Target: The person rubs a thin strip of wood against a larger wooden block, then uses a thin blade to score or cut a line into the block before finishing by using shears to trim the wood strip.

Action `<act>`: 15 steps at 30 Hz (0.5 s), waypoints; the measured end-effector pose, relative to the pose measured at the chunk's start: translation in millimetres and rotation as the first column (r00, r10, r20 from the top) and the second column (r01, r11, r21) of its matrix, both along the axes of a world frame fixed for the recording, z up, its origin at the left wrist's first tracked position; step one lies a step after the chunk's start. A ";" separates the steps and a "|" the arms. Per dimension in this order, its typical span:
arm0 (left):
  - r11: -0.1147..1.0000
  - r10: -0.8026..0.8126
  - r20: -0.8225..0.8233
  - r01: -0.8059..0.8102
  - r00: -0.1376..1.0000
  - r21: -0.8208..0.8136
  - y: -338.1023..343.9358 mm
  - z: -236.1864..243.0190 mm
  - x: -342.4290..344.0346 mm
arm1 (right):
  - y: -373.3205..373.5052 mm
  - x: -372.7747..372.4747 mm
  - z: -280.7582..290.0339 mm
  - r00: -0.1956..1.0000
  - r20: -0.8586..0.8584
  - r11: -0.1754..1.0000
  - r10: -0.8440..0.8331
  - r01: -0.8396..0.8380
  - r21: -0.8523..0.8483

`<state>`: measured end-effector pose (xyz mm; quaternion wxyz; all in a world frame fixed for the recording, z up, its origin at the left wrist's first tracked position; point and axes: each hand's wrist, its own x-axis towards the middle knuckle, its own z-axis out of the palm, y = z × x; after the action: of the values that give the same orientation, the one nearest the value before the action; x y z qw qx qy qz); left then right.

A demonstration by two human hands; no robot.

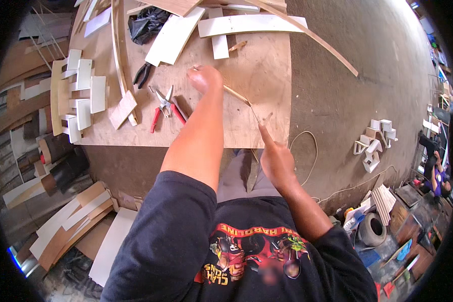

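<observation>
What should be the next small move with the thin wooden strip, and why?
Probably slide the right hand along the thin wooden strip toward the left hand: the left hand pins one end on the workbench, while the right only pinches the far tip.

Left arm stretched forward, nearly straight, bare forearm, dark sleeve to elbow. Left hand (205, 79) closed in a fist, knuckles up, well ahead of the body. Right arm bent, forearm angled up-left. Right hand (276, 160) closer to the torso, index finger extended forward, other fingers curled. 2 hands well apart.
</observation>
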<state>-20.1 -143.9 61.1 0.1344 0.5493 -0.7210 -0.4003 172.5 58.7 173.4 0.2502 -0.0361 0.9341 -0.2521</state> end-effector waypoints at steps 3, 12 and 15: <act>0.997 -0.011 0.020 0.010 1.000 0.073 -1.1 3.2 -7.0 | -11.9 -24.2 -10.8 0.993 -0.113 0.999 -0.020 0.016 -0.036; 1.000 -0.027 -0.010 0.027 1.000 -0.011 -6.7 -13.0 -6.4 | -7.9 -11.0 25.1 0.970 0.121 0.976 0.213 -0.218 0.028; 1.000 0.019 -0.010 -0.019 1.000 0.022 12.6 2.4 -11.1 | -8.6 5.5 12.0 0.985 -0.012 0.985 0.171 -0.171 0.021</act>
<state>-31.2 -131.3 63.5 0.1359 0.5556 -0.7105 -0.4099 178.0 50.1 185.4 0.2650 -0.1155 0.9316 -0.2202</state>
